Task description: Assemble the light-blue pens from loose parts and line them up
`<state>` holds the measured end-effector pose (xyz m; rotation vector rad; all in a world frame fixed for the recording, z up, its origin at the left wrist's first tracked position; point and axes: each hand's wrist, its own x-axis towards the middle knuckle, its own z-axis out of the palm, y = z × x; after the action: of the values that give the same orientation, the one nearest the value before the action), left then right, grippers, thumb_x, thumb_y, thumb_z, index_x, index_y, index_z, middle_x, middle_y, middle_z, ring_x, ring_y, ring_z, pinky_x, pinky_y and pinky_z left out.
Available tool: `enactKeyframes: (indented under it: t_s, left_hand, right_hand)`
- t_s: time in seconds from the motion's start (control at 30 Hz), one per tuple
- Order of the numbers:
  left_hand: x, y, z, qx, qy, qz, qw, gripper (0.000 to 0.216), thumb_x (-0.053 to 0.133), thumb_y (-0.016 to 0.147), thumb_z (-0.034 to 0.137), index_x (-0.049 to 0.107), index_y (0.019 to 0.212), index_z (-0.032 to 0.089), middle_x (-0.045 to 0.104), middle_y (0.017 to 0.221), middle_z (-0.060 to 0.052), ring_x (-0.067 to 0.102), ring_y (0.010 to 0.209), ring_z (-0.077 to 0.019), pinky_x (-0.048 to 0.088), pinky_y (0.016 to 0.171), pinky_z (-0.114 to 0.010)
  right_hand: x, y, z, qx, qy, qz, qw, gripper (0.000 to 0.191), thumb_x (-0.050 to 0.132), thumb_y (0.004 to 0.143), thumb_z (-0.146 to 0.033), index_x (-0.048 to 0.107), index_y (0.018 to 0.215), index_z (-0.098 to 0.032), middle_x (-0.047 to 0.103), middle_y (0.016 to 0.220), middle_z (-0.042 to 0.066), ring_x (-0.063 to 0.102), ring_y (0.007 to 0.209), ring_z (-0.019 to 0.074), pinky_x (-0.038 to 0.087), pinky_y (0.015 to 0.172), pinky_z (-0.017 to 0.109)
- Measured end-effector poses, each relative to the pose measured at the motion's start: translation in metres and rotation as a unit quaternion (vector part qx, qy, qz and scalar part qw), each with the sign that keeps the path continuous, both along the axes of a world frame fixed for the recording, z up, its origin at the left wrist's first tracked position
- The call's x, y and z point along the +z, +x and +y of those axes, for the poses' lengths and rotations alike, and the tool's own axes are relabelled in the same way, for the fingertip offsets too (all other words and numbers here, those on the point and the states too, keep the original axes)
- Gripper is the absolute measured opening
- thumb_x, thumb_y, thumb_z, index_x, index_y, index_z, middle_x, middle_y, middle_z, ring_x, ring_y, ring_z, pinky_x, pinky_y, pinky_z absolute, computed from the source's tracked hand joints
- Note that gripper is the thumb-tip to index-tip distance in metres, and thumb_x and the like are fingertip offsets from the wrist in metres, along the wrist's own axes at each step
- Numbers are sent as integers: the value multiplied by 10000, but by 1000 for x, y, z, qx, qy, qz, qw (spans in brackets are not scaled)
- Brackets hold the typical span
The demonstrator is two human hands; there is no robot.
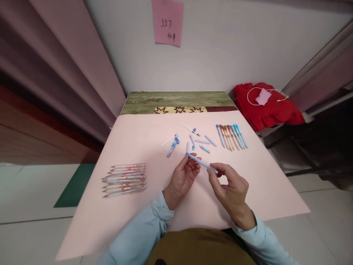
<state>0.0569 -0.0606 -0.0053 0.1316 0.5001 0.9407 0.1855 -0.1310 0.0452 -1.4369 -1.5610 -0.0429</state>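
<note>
A light blue-violet pen [202, 162] is held slantwise between my two hands above the table. My left hand [184, 177] pinches its upper left end between thumb and fingers. At the lower right end, the thumb and forefinger of my right hand [230, 184] are closed on it. Just beyond my hands lie loose pen parts: a blue barrel piece [204, 149], a pale barrel piece [210, 140], small blue caps [177, 139], and white refills [169, 140]. A short blue piece with a clip [171, 150] lies left of these.
A row of blue and brown-topped pens [228, 137] lies at the right. White patterned pens [125, 178] are grouped at the left. The pink sheet [154, 129] covers most of the table. A red cloth [264, 110] with a white cable sits beyond the right edge.
</note>
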Motion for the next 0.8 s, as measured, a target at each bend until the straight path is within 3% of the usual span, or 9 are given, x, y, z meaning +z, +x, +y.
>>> enactKeyframes:
  t_s: [0.1, 0.23, 0.3, 0.37, 0.47, 0.53, 0.63, 0.7, 0.8]
  left_hand:
    - [2, -1, 0, 6, -8, 28, 1000, 185, 618, 912, 299, 696, 939, 134, 741, 843, -53, 689, 714, -113, 564, 672, -214]
    - [4, 0, -3, -17, -24, 56, 998, 174, 633, 902, 283, 693, 903, 120, 731, 779, -53, 655, 607, -81, 527, 556, -152]
    - [4, 1, -5, -23, -25, 63, 997, 167, 638, 895, 267, 695, 877, 111, 723, 753, -54, 655, 613, -77, 513, 542, -131]
    - [3, 1, -7, -39, -18, 72, 997, 169, 655, 878, 268, 700, 858, 105, 716, 742, -55, 664, 642, -82, 505, 542, -123]
    - [4, 2, -10, -82, 22, 92, 992, 210, 688, 847, 313, 709, 842, 105, 697, 712, -51, 654, 627, -91, 488, 520, -132]
    - [5, 1, -13, -115, 57, 104, 986, 241, 700, 832, 350, 712, 830, 109, 678, 677, -45, 632, 587, -94, 480, 508, -149]
    - [7, 0, -16, -164, 92, 110, 976, 259, 697, 827, 381, 707, 815, 122, 661, 656, -46, 594, 526, -94, 441, 455, -166]
    - [7, 0, -17, -187, 106, 112, 970, 265, 688, 830, 394, 705, 818, 130, 668, 676, -56, 571, 495, -94, 401, 412, -176]
    - [4, -1, -18, -205, 116, 114, 965, 264, 672, 842, 400, 719, 842, 139, 689, 712, -70, 557, 477, -94, 377, 400, -191]
  right_hand:
    - [-4, 0, -9, 17, -14, -17, 1000, 124, 640, 877, -194, 623, 993, -235, 664, 723, 8, 605, 569, 133, 497, 576, 260]
    - [-2, 6, -20, 99, -23, -9, 995, 214, 717, 835, -254, 634, 1030, -237, 678, 729, 18, 632, 605, 159, 520, 599, 281]
    - [0, 13, -22, 132, -36, 63, 989, 320, 738, 814, -360, 644, 1091, -229, 698, 775, 42, 658, 662, 190, 545, 641, 314]
    - [0, 21, -18, 109, -78, 178, 975, 309, 680, 852, -430, 667, 1076, -218, 696, 792, 54, 660, 672, 195, 550, 638, 323]
    - [-7, 29, 0, 67, -225, 362, 902, 266, 630, 885, -446, 704, 921, -194, 643, 711, 23, 574, 526, 123, 479, 495, 250]
    - [-16, 31, 14, 119, -326, 465, 814, 308, 702, 816, -473, 716, 884, -173, 632, 716, 11, 497, 454, 74, 381, 403, 201]
    - [-27, 28, 28, 176, -376, 567, 711, 337, 738, 775, -484, 709, 855, -158, 618, 674, -9, 434, 419, 40, 269, 357, 168]
    - [-31, 24, 32, 194, -382, 605, 671, 341, 736, 780, -480, 705, 876, -154, 598, 609, -28, 413, 401, 36, 248, 353, 162]
    - [-33, 23, 32, 208, -391, 623, 645, 321, 742, 783, -452, 695, 881, -151, 560, 529, -49, 411, 384, 48, 258, 351, 168]
